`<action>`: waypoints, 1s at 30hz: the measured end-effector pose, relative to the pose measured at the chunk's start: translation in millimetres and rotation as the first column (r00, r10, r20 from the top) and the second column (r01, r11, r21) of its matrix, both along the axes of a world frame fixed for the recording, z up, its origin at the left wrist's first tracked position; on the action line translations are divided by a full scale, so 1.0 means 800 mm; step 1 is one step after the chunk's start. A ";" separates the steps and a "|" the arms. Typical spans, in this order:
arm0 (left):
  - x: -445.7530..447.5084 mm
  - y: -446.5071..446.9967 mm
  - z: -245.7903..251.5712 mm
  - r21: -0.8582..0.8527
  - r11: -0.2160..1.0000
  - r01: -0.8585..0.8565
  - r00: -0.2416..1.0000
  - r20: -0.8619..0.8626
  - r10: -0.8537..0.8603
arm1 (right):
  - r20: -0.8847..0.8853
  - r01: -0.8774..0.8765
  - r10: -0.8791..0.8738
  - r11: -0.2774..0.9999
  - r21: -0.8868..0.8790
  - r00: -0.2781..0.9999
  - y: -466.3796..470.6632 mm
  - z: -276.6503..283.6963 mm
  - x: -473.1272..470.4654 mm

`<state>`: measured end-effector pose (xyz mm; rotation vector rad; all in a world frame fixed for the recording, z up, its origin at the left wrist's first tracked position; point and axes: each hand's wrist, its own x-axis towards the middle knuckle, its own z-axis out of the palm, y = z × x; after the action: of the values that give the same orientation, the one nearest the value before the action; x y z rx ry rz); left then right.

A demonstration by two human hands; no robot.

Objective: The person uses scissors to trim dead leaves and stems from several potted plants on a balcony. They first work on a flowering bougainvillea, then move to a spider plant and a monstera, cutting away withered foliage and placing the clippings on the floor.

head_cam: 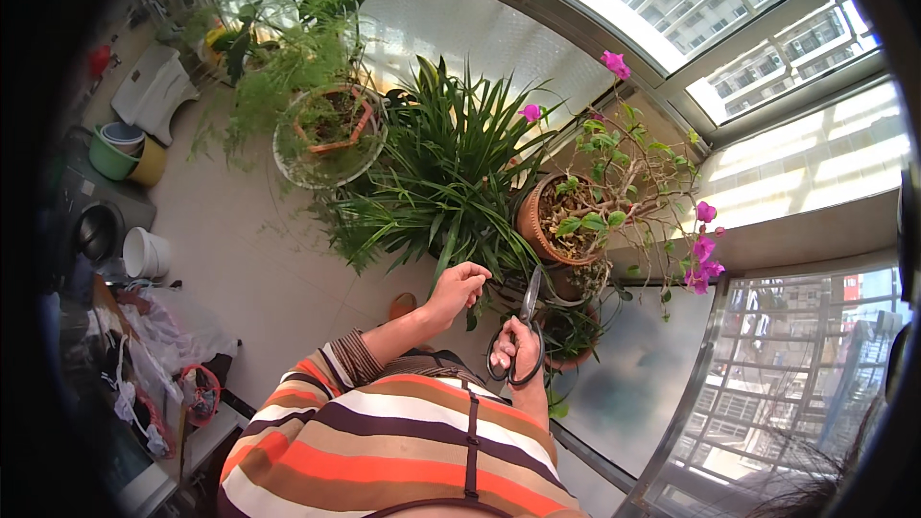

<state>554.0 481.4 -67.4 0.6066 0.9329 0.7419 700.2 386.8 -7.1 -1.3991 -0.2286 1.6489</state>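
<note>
My right hand (519,347) grips a pair of scissors (531,295) by the black loop handles. The metal blades look nearly together and point away from me, toward the lower edge of a bushy plant with long narrow green leaves (446,165). My left hand (455,293) is raised at the near side of that plant, fingers curled in. Whether a leaf is pinched between its fingertips cannot be made out. Just beyond the scissor tips stands a terracotta pot (540,223) holding a bougainvillea (633,187) with magenta flowers. Lower pots with small plants (572,334) sit beside my right hand.
A feathery fern-like plant (288,65) grows in an orange-rimmed pot (342,147) at the upper left. Windows with metal frames (683,97) enclose the far and right sides. Buckets (146,253), a white plastic stool (152,86) and plastic bags (169,324) line the left.
</note>
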 end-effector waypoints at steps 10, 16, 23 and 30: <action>0.020 -0.103 -0.002 -0.047 0.999 -0.006 0.995 -0.100 0.001 | -0.068 -0.019 0.022 0.999 0.042 0.997 -0.094 -0.009 0.038; 0.023 -0.169 -0.019 -0.052 0.998 -0.048 0.995 -0.096 0.042 | -0.070 -0.010 0.015 0.998 0.064 0.997 -0.148 -0.019 0.061; 0.015 -0.224 -0.023 -0.072 0.996 -0.061 0.987 -0.151 0.049 | -0.066 -0.050 0.051 0.998 0.024 0.997 -0.193 -0.032 0.056; -0.009 -0.234 -0.015 -0.104 0.991 -0.085 0.977 -0.206 0.062 | -0.076 -0.076 0.076 0.997 0.009 0.994 -0.209 -0.034 0.055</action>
<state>547.2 294.2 -79.4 0.5570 1.1827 0.6971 744.2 219.7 -33.9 -1.3346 -0.2451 1.7588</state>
